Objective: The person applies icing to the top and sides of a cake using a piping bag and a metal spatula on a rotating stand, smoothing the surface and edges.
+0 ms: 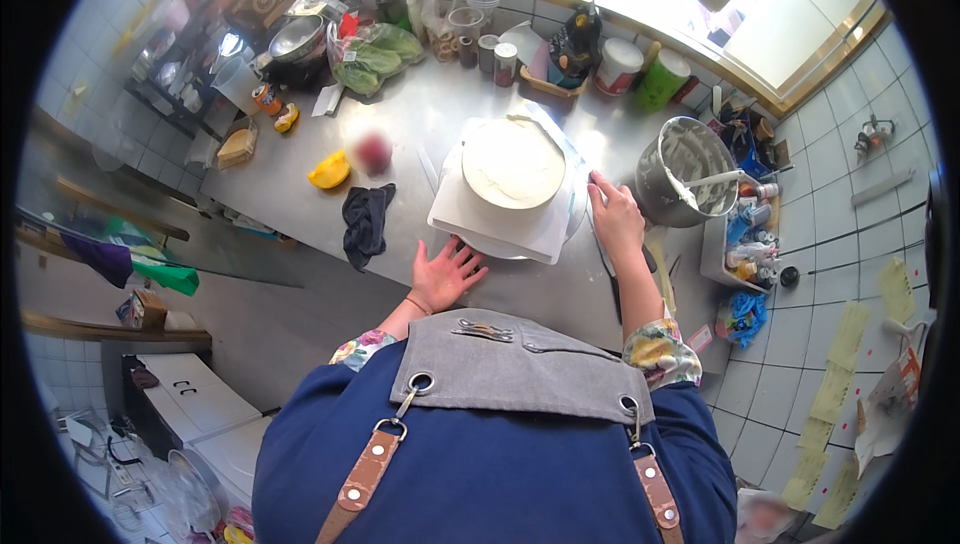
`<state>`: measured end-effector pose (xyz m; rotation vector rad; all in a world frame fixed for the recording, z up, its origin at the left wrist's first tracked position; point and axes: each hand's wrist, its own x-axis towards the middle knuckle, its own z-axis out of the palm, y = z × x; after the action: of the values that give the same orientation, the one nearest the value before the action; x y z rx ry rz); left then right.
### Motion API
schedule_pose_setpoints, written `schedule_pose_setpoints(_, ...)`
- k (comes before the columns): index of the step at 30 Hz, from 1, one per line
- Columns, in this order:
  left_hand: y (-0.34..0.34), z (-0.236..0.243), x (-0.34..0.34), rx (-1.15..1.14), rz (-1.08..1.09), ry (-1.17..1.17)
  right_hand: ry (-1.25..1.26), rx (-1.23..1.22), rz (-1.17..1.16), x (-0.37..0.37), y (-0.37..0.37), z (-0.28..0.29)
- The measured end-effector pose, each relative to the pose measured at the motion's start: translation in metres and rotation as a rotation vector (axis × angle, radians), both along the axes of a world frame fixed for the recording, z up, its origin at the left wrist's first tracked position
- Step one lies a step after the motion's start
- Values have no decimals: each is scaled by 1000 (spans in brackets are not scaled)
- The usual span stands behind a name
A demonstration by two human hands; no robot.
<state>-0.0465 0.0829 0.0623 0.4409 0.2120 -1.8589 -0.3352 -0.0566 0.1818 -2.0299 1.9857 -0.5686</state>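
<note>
A round cake coated in pale cream sits near the middle of the steel worktop. Under it is a white square board, with a round plate or turntable partly showing beneath. My left hand is open, palm up and fingers spread, by the board's near left corner. At the right rim of the round base, my right hand has its fingers bent together; whatever they hold is hidden. Beside my right wrist lies a flat metal blade with a dark handle. A metal mixing bowl, smeared with white cream, contains a white spatula.
A dark cloth, a yellow object and a blurred red object lie left of the cake. Bagged green vegetables, jars and a green container line the back. A bin of bottles stands at the right.
</note>
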Motion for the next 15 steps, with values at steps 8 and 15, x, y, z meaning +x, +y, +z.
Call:
schedule_pose_setpoints(8,-15,8,6,-49,24,-27,3,44,17,7,17,-3)
schedule_pose_setpoints(15,-18,3,10,-22,32,-60,52,92,186,16,54,22)
